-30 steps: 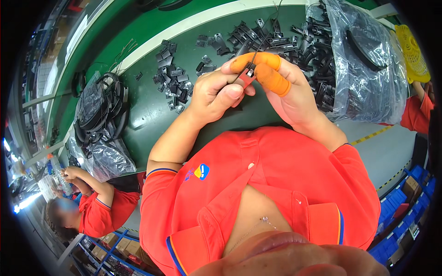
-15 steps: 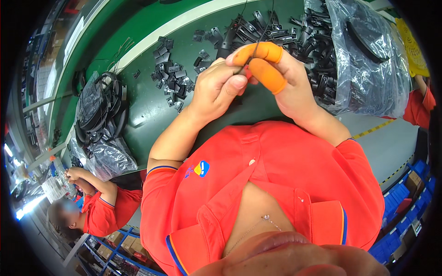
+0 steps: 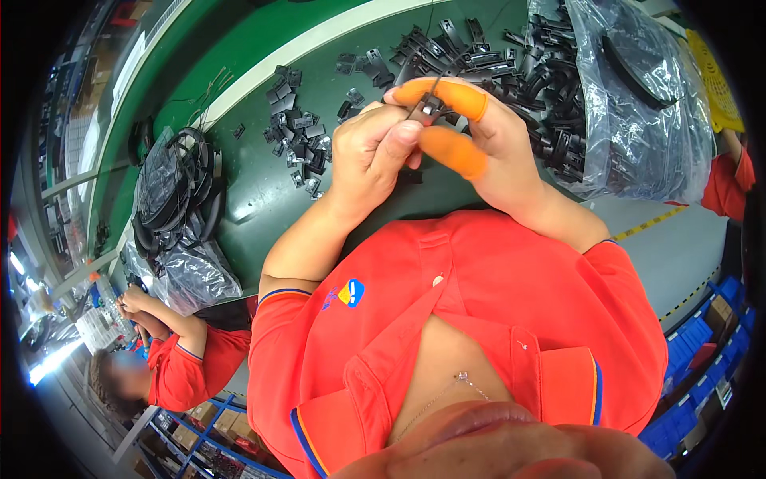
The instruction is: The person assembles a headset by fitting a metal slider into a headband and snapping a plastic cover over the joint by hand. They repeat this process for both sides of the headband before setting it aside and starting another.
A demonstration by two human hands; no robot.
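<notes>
A small black plastic part [image 3: 428,108] with a shiny metallic spot is held up between my hands, over the green table. A thin dark cable [image 3: 434,83] runs upward from it. My left hand [image 3: 369,150] pinches the part's near left end between thumb and fingers. Orange finger cots cover the thumb and index finger of my right hand [image 3: 504,137]. That index finger curls round the part's far side, while the slightly blurred thumb lies on the near side, close to my left thumb. My fingers hide some of the part.
Loose small black pieces [image 3: 299,124] lie on the table [image 3: 263,188] left of my hands, with longer curved black parts [image 3: 479,60] beyond. A clear plastic bag [image 3: 638,136] stands at right. Black headbands [image 3: 171,180] on plastic lie at left. A co-worker [image 3: 187,367] is at lower left.
The black part has turned, and its metallic spot now shows. My right thumb has slid left and down, off the cable. The thick dark piece behind my left fingers no longer shows there.
</notes>
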